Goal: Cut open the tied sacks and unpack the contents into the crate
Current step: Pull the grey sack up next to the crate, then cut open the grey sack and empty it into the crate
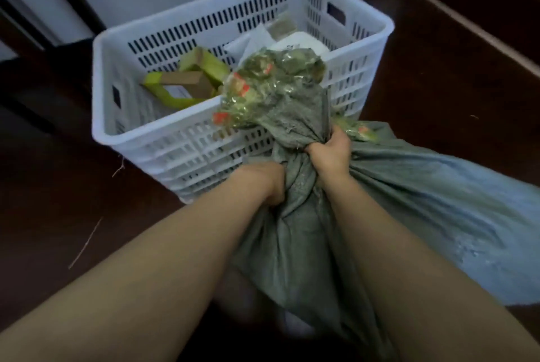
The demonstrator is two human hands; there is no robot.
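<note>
Your left hand (pixel 268 183) and right hand (pixel 331 154) clench the sack (pixel 295 245) at its neck, its long axis running 6 to 12 o'clock, taped mouth over the crate (pixel 187 142) rim.

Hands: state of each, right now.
Left hand: fingers curled round the bunched sack.
Right hand: gripping the same sack, just beyond the left.
</note>
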